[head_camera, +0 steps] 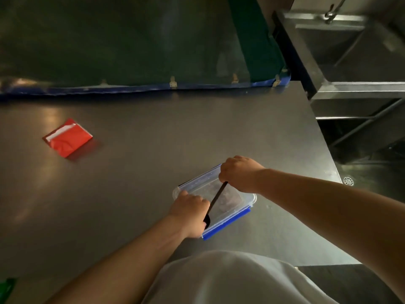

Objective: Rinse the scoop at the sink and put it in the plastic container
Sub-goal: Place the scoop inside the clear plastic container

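A clear plastic container (245,199) with blue clips sits on the steel table (142,172), close to the front edge. A black long-handled scoop (217,199) slants across the container's open top. My right hand (238,174) is shut on the upper end of the scoop's handle, above the container's far rim. The scoop's dark bowl end lies at the near left corner, next to my left hand (189,212). My left hand grips the container's near left side. The sink (355,47) is at the upper right, past the table's end.
A red pouch (66,138) lies on the table to the far left. A green mesh cover with a blue border (140,51) runs along the table's back edge. A floor drain (348,181) shows beyond the table's right edge. Something green (6,286) is at the bottom left corner.
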